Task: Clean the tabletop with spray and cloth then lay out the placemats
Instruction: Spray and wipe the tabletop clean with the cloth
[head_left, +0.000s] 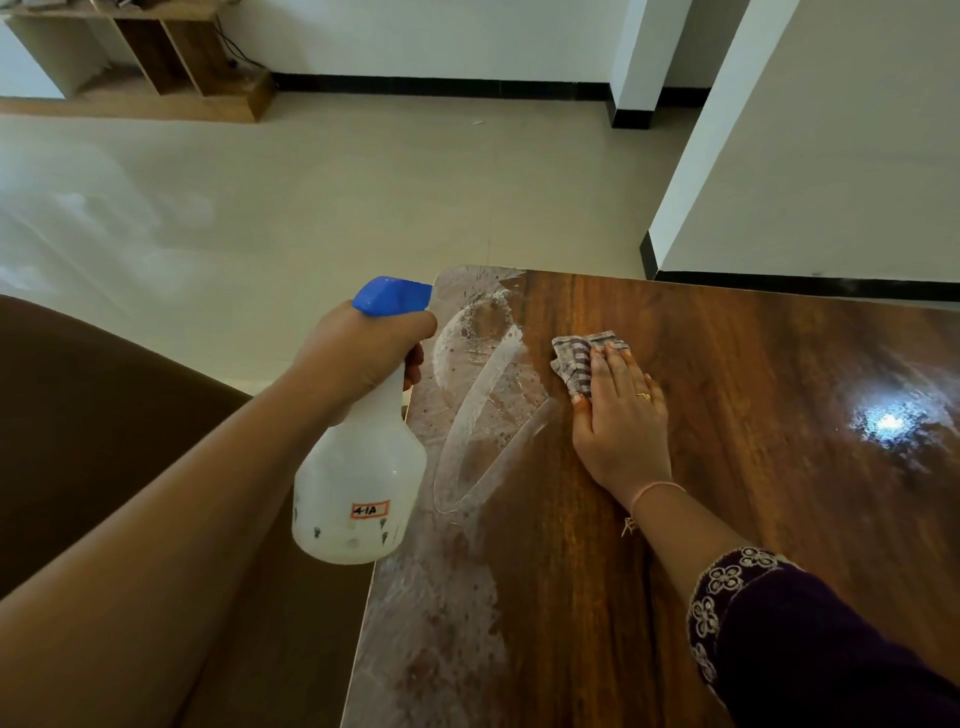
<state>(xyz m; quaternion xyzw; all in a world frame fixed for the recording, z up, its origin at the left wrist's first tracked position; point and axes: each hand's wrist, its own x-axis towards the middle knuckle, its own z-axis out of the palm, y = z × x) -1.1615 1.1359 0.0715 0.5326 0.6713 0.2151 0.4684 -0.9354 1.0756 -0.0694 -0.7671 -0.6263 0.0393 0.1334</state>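
Note:
My left hand (363, 348) grips the neck of a white spray bottle (358, 467) with a blue trigger head, held just off the left edge of the dark wooden tabletop (727, 467). My right hand (618, 415) lies flat on a grey striped cloth (576, 358), pressing it onto the table near the far left corner. White foamy spray streaks and smears (478, 415) cover the left strip of the tabletop, from the far corner down to the near edge. No placemats are in view.
A brown sofa or chair (104, 441) stands to the left of the table. Beyond lies a pale tiled floor (363, 182), a low wooden shelf unit (171, 57) at the back left, and white walls with black skirting (779, 280) close behind the table's far edge.

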